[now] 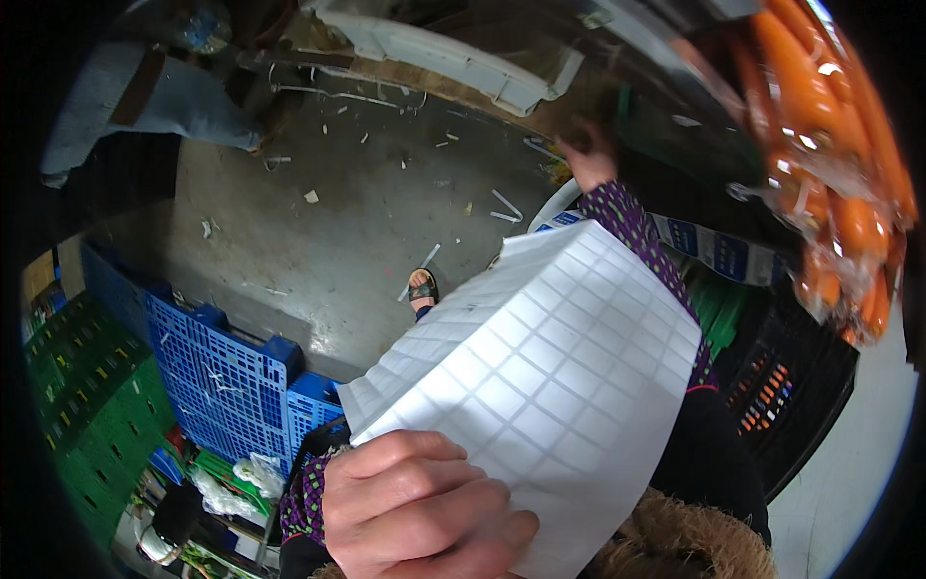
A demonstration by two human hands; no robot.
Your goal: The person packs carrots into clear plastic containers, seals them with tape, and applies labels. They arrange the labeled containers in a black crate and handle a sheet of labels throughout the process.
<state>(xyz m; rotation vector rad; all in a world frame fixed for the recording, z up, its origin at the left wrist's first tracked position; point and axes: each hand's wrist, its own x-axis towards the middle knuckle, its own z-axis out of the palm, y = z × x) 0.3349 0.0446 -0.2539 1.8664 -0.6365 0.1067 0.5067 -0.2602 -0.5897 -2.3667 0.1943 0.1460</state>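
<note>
My left hand (415, 507) is close to the camera at the bottom, its fingers curled over the lower left edge of a white folded sheet (540, 386). The sheet carries a grid of pale squares, like a sheet of blank labels, and a crease splits it into two faces. Beyond it, my right hand (590, 159) stretches away at the upper right, past a white round rim (558, 205). Motion smears its fingers, so what they touch is unclear. The sheet partly covers my right forearm in its purple dotted sleeve (627, 212).
Carrots in clear plastic bags (834, 164) fill the upper right, above a black crate (772, 396). A white tray (444, 53) stands at the top. Blue plastic pallets (222, 376) and green crates (92, 415) are at left. Scraps litter the grey floor (318, 232).
</note>
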